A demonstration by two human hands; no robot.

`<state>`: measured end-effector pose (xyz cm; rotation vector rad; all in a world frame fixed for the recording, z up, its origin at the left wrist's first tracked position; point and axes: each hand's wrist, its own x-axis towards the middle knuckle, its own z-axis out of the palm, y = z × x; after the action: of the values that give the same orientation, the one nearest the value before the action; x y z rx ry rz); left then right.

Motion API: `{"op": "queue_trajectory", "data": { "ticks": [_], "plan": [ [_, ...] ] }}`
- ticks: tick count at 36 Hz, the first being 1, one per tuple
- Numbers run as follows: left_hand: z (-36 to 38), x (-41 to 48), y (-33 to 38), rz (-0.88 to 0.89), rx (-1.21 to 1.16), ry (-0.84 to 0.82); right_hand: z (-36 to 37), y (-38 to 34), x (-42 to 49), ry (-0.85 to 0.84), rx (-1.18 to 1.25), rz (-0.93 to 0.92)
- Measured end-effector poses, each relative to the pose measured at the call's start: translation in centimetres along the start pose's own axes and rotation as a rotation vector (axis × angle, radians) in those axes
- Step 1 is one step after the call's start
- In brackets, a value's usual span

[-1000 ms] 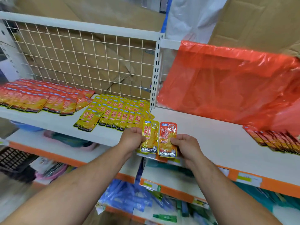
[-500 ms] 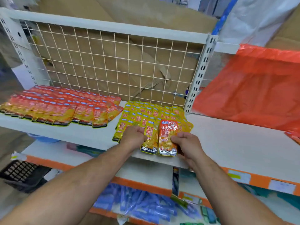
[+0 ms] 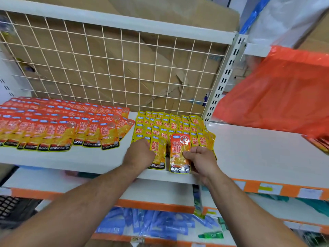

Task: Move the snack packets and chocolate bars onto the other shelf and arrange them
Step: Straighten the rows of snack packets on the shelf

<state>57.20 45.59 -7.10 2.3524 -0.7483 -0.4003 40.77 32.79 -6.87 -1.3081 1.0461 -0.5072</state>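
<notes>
The orange packet (image 3: 179, 154) had come leftward and in. A second earlier it was held out at the seam between the two shelves. Now it lay at the front of the yellow block (image 3: 170, 125) on the left shelf (image 3: 89, 161), its lower end at the front edge. The right hand (image 3: 201, 159) pinched its right side, thumb on top. Just beside it, the yellow packet (image 3: 158, 154) had travelled too, with the left hand (image 3: 140, 154) curled over its left edge. Both looked nearly set down, though the orange one seemed the odd colour there, as the orange rows (image 3: 53, 125) lay further left.
</notes>
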Motion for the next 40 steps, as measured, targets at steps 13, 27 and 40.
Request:
{"op": "queue_trajectory", "data": {
  "ticks": [13,27,40],
  "plan": [
    [-0.5,-2.0,-1.0,0.312,0.293,0.258,2.2,-0.3,-0.7,-0.083,0.003,-0.007],
    [-6.0,-5.2,-5.6,0.274,0.486,0.238,9.2,-0.9,-3.8,-0.245,-0.007,-0.048],
    [-13.1,-2.1,-11.0,0.033,-0.232,0.027,20.6,-2.7,-5.2,-0.223,-0.031,-0.025]
  ]
}}
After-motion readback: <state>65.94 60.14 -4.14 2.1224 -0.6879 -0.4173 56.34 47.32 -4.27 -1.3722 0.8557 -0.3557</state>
